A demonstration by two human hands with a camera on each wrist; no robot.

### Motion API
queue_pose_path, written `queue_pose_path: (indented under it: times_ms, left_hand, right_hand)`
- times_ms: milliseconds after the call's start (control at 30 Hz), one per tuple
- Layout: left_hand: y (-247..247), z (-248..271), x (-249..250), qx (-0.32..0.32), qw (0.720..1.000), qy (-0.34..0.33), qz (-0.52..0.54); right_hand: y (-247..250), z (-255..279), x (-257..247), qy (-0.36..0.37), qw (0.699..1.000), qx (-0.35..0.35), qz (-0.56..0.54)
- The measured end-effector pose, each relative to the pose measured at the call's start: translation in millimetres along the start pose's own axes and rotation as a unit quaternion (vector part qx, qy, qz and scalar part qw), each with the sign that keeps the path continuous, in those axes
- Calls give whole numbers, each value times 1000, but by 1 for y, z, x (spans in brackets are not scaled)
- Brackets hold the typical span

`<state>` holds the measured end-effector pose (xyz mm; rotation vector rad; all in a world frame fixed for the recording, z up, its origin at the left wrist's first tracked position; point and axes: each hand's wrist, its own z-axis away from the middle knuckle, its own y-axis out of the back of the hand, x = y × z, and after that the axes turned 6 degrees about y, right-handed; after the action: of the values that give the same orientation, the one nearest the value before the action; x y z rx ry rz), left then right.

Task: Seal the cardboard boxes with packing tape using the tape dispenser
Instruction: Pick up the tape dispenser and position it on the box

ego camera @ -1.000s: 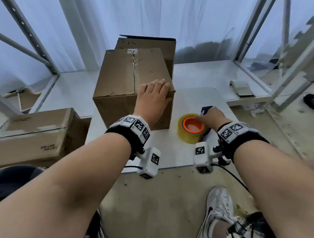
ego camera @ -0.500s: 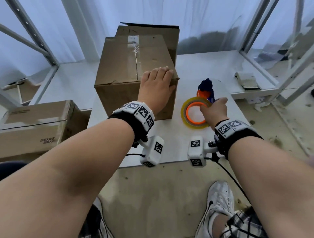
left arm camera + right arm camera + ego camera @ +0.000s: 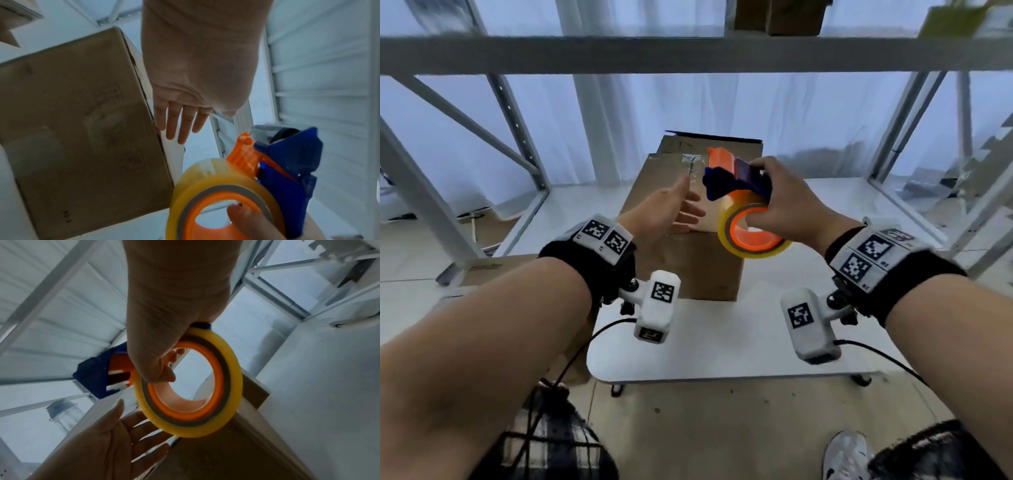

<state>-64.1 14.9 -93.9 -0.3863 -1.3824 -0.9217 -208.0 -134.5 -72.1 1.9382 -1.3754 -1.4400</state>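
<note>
Cardboard box [image 3: 688,219] on white table [image 3: 722,342], top seam untaped. We grip tape dispenser [image 3: 743,202] in right hand [image 3: 784,209], raised above box; left hand [image 3: 667,212] spread, empty, beside it. Next, we judge: pull tape end, stick at seam.

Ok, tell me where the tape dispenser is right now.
In the head view the tape dispenser is held in the air by the right hand, right of centre, above the cardboard box, with the open left hand beside it.

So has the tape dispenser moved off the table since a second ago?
Yes. The right hand grips the tape dispenser and has lifted it from the white table to above the cardboard box.
</note>
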Motion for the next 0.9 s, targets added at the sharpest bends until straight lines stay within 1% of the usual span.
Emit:
queue_pose_path:
  times_ms: [100,167,267,367,500,633,700,733,800,900]
  left_hand:
    - [17,9,1,-24,990,44,134]
    - [28,14,6,-35,982,44,181]
    - [39,26,10,-27,983,28,180]
    - [45,33,6,-34,985,14,170]
    - [49,37,4,-36,977,10,211]
    - [50,43,5,-51,976,4,211]
    - [51,46,6,-54,971,3,233]
    - [51,48,6,-54,968,0,244]
    - [51,50,8,-54,964,-9,261]
    - [53,53,10,-46,963,-19,263]
  right_hand:
    - [-11,-12,-8,40,998,-17,55]
    - [-19,-17,-14,75,991,-26,107]
    - [-29,-25,-20,120,980,-41,150]
    - [-33,-28,-24,128,976,-46,171]
    - [-31,-25,-26,134,975,-30,176]
    - [-26,-20,-28,151,969,-25,192]
    - [-25,-18,-27,156,974,-15,166]
    - [-25,-18,-27,152,979,-9,136]
    - [-26,-17,-29,131,990,-2,51]
    - [-33,-14,-33,90,993,-17,-74]
